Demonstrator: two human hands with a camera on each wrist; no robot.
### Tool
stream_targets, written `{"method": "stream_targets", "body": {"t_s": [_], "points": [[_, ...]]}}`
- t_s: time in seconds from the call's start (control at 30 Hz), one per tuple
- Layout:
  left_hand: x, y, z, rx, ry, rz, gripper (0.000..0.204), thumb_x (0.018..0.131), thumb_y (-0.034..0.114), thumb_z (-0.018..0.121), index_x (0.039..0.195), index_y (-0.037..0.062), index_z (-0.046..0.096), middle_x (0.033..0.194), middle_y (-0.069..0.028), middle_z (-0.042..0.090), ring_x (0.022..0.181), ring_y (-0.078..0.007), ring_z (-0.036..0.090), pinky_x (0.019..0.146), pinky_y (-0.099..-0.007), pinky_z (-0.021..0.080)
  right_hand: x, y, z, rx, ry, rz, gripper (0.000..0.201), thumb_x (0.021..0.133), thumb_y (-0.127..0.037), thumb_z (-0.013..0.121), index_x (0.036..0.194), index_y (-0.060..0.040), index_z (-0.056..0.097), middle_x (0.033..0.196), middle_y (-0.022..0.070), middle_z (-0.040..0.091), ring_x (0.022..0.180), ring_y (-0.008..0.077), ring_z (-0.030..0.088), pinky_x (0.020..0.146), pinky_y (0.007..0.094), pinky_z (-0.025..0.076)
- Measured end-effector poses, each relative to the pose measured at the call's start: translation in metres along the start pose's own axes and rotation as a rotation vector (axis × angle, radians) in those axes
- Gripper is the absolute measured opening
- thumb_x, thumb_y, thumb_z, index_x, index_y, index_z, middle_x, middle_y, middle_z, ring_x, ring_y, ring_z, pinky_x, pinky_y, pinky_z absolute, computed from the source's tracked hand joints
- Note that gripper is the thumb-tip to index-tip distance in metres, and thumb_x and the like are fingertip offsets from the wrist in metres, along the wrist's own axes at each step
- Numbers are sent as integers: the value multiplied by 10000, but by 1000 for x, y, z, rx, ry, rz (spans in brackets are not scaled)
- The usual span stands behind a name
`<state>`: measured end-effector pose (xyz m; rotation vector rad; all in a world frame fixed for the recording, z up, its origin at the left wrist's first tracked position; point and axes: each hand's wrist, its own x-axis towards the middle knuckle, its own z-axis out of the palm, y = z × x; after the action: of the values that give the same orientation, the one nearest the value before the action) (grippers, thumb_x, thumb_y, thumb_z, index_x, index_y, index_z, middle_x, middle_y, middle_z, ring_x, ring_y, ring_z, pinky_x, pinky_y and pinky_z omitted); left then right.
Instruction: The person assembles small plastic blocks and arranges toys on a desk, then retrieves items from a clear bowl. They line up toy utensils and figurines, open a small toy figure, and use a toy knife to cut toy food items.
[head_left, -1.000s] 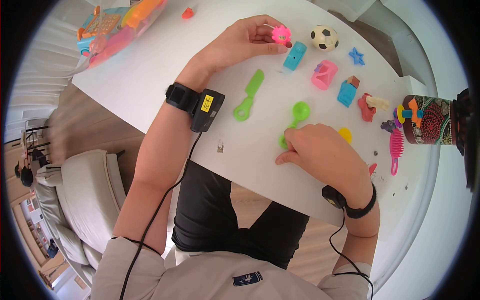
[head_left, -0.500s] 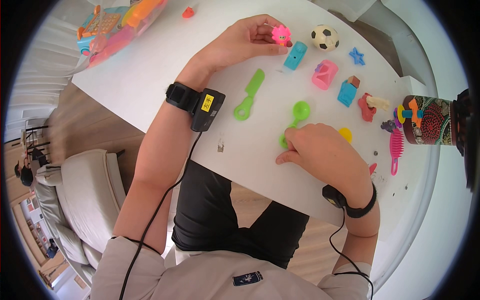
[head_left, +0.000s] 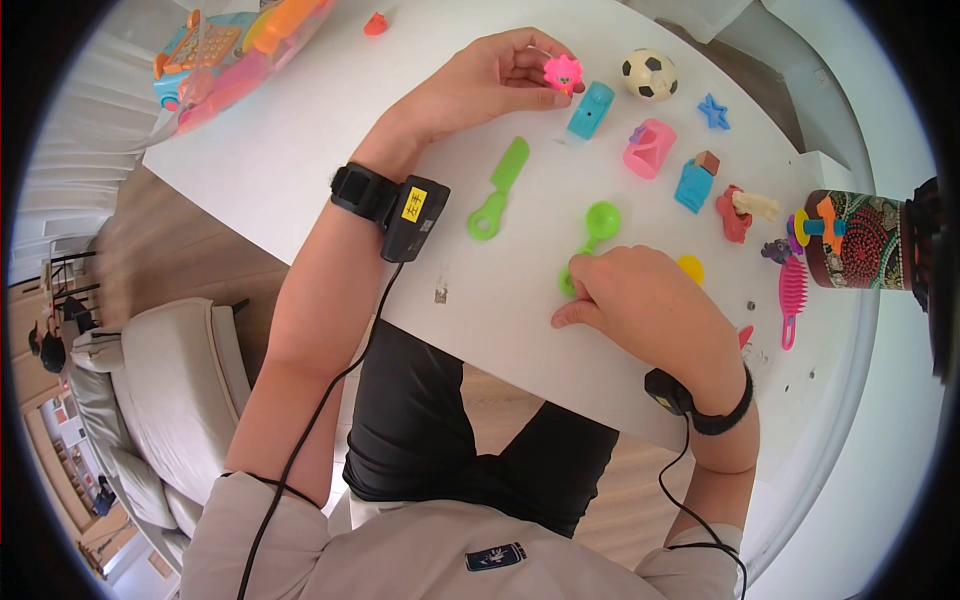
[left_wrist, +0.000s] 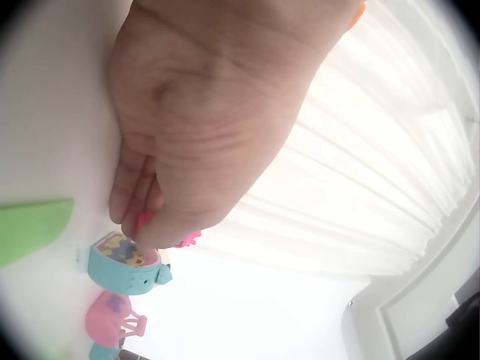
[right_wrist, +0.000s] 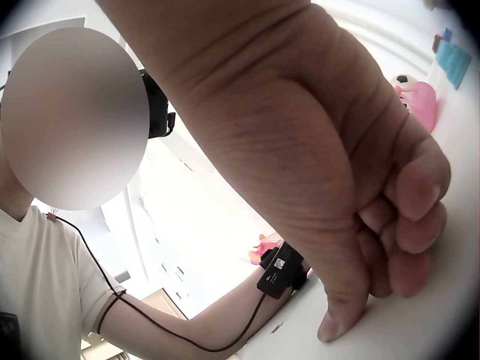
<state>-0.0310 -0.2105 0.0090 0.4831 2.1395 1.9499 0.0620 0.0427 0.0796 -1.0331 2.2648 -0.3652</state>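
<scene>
My left hand (head_left: 480,85) pinches a small pink flower-shaped toy with a face (head_left: 564,72) between thumb and fingers, at the back of the white table. Right beside its fingertips stands a teal toy piece (head_left: 591,110); the left wrist view shows a coloured picture on it. My right hand (head_left: 650,310) rests on the table near the front edge, fingers loosely curled and thumb apart, holding nothing in the right wrist view. Its index finger overlaps the handle of a green toy spoon (head_left: 603,220) in the head view. A green toy knife (head_left: 500,190) lies between the hands.
Beyond the hands are a toy soccer ball (head_left: 650,76), a pink cup-like toy (head_left: 650,149), a blue star (head_left: 714,112) and a blue toy block (head_left: 694,187). To the right lie a pink comb (head_left: 792,305) and a patterned canister (head_left: 865,240). A clear bag of toys (head_left: 250,75) sits far left.
The pink toy has turned slightly in my left fingers. Both hands otherwise stay in place, and the toys on the table have not moved.
</scene>
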Motion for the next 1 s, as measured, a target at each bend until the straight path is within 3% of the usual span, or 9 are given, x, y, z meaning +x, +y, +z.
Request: {"method": "stream_targets", "body": {"t_s": [0.23,0.67,0.77,0.87,0.97,1.0], "points": [[-2,6,2,20,-4,-13,428,985,56,713,1393,54,585,1260,-98,703,1173,-169,666,1071,-313,509,0,1,1,0,2,-2,335,882,-318,752,852,1,656,817,203,676,862,386,691,780,477,537],[0,1,2,4,26,4,378,1002,121,714,1360,56,611,1259,-105,717,1195,-175,671,1086,-319,500,-4,6,9,-2,87,-50,329,863,-310,768,822,-8,642,778,197,660,840,381,685,761,471,534],[1,0,2,17,34,37,382,1007,133,712,1363,51,600,1252,-107,719,1185,-177,675,1092,-312,496,-4,10,13,5,131,-66,358,863,-351,801,829,-48,613,754,142,640,782,362,642,710,463,482],[1,7,5,-2,34,-7,374,1017,138,700,1360,31,594,1272,-117,712,1200,-190,676,1100,-313,499,-4,8,10,-1,109,-40,362,859,-355,804,829,-47,616,751,142,640,783,361,642,710,464,481],[-1,9,5,-66,173,-42,371,1034,138,669,1358,-14,575,1299,-146,696,1211,-223,682,1108,-328,514,-5,6,7,-3,85,-36,337,866,-322,764,825,-6,654,776,196,662,834,385,683,763,470,534],[0,4,-1,-247,154,-1,380,1050,148,639,1371,-37,557,1310,-166,686,1212,-238,684,1107,-339,523,-5,7,8,-10,89,-42,340,868,-324,764,826,-5,655,777,196,663,836,384,684,767,469,534]]}}
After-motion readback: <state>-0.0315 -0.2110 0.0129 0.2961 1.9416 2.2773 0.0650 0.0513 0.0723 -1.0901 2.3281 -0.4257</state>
